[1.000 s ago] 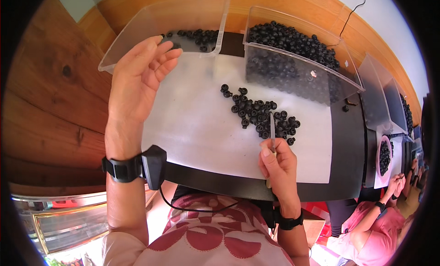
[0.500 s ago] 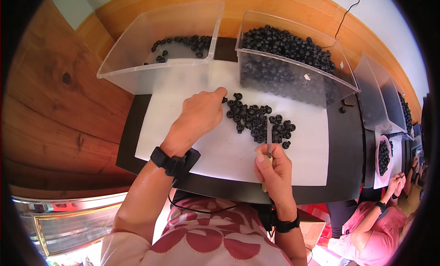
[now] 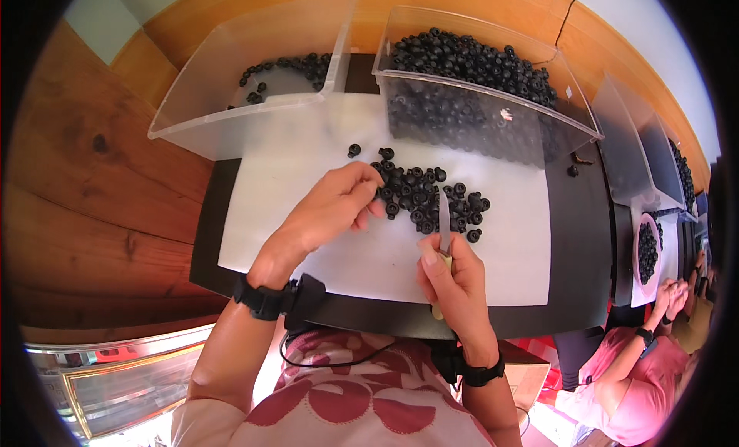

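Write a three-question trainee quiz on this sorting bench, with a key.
1. True or false: the right hand holds a small knife with its blade pointing at the pile of dark round pieces.
2. Which clear bin holds more pieces? A) the left bin B) the right bin C) both the same
3. Fill in: the left hand has its fingertips at the pile's ____ edge.

Key:
1. True.
2. B, it is heaped, while the left bin has only a thin scatter at the back.
3. Left; the pile lies on the white sheet.
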The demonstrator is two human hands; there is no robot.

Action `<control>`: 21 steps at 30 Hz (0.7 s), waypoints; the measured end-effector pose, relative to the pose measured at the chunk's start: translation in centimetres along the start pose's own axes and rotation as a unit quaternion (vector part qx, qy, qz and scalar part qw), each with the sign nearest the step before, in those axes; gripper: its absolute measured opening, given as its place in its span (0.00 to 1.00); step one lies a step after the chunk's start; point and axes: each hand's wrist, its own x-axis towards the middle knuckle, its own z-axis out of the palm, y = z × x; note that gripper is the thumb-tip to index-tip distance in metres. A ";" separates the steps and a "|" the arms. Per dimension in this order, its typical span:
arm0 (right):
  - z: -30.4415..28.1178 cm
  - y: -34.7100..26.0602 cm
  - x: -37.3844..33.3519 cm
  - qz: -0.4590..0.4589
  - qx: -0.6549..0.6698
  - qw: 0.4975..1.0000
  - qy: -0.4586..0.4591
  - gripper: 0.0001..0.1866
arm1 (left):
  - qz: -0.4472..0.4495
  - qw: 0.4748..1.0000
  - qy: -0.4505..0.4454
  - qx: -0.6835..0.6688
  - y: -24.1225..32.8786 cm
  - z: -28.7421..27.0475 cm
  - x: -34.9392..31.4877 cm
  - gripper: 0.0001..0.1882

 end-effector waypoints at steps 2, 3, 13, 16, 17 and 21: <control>0.2 -0.9 0.0 0.014 -0.006 1.000 -0.006 0.09 | -0.023 0.984 -0.056 -0.169 0.4 0.6 -1.3 0.12; 0.2 -1.4 0.0 0.017 -0.005 1.000 -0.013 0.10 | -0.022 0.973 -0.074 -0.218 0.5 0.9 -1.7 0.12; 1.6 -0.7 2.2 -0.167 -0.143 0.975 0.036 0.11 | -0.021 0.866 -0.164 -0.472 -2.8 2.4 -2.1 0.13; 2.0 -0.7 2.6 -0.144 -0.143 0.979 0.022 0.10 | -0.012 0.862 -0.164 -0.480 -3.1 3.1 -2.3 0.13; 2.1 -0.6 2.8 -0.145 -0.128 0.981 0.021 0.10 | -0.012 0.865 -0.163 -0.475 -3.1 3.2 -2.3 0.13; 2.0 -0.6 3.1 -0.117 -0.083 0.990 0.012 0.11 | -0.019 0.871 -0.162 -0.464 -3.2 3.2 -2.2 0.13</control>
